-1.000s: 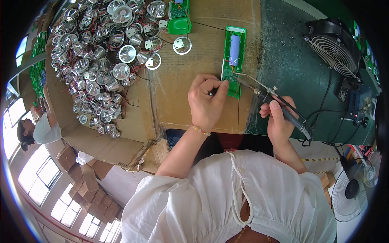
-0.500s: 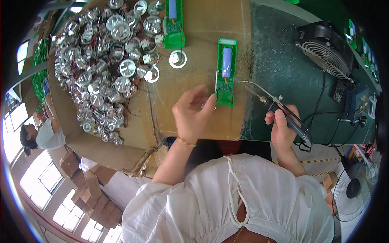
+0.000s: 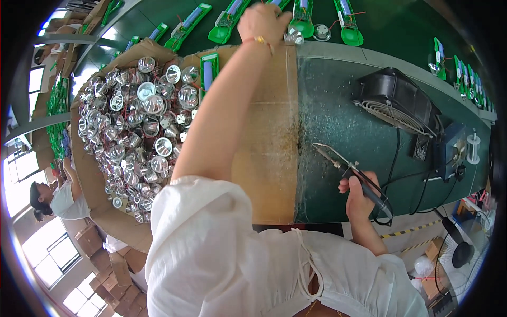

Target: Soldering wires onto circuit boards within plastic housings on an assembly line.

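The left hand (image 3: 261, 24) is stretched past the far edge of the surface (image 3: 327, 195), over a green strip (image 3: 391, 39) that runs along beyond that edge. Its fingers are curled at a green housing partly hidden beneath them; whether they are clamped on it or merely near it, I cannot tell. A silver reflector (image 3: 294, 36) sits just below these fingers, by the surface's far edge. A beaded bracelet (image 3: 260, 40) circles the wrist.

The right hand (image 3: 362, 195) is over the near part of the surface, right of its middle, its fingers clamped around the dark handle of a soldering iron (image 3: 376, 198). The iron's metal tip points up and left, and a thin curved tube runs alongside it.

More green housings (image 3: 228, 21) with blue-violet cells lie in a row on the strip, on both sides of the left hand. Another reflector (image 3: 322, 32) lies to the right of that hand, between two of them. One separate housing (image 3: 208, 74) lies left of the left forearm, toward the surface's far left corner, partly covered by the arm.

A cardboard sheet (image 3: 264, 158) covers part of the surface, and a cardboard box (image 3: 119, 230) full of silver reflectors occupies its left side. Toward the far right corner stands a black fan (image 3: 398, 100), with a blue unit (image 3: 451, 150) and a white spool (image 3: 472, 148) near the right edge.
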`<state>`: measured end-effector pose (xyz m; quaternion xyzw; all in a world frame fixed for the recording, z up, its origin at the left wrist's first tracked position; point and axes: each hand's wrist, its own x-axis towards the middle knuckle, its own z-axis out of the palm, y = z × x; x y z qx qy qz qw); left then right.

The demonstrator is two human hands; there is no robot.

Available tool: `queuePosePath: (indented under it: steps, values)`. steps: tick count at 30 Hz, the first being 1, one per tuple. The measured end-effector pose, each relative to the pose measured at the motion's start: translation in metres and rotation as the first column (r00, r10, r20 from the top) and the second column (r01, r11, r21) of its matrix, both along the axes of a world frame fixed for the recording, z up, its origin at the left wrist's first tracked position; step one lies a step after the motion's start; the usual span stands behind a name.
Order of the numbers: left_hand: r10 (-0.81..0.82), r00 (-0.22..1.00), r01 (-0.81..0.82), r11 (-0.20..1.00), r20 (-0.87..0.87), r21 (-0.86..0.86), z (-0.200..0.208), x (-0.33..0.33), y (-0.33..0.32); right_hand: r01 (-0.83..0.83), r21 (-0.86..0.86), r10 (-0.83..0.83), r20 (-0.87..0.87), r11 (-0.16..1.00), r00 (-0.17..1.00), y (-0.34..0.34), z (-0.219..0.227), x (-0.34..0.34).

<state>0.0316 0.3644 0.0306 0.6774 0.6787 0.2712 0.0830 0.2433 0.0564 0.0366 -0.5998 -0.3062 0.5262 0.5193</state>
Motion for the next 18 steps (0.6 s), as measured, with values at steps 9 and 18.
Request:
queuePosePath:
  steps: [9, 18]
  values:
    - [-0.153, 0.987, 0.158, 0.918, 0.042, -0.364, 0.023, -0.017, -0.019, -0.006, -0.033, 0.006, 0.000, 0.999, 1.000, 0.005, -0.002, 0.004]
    - [-0.012, 0.994, 0.023, 0.995, 0.106, -0.102, 0.004, -0.014, -0.260, -0.060, 0.008, 0.060, 0.023, 0.998, 0.998, 0.010, 0.004, -0.007]
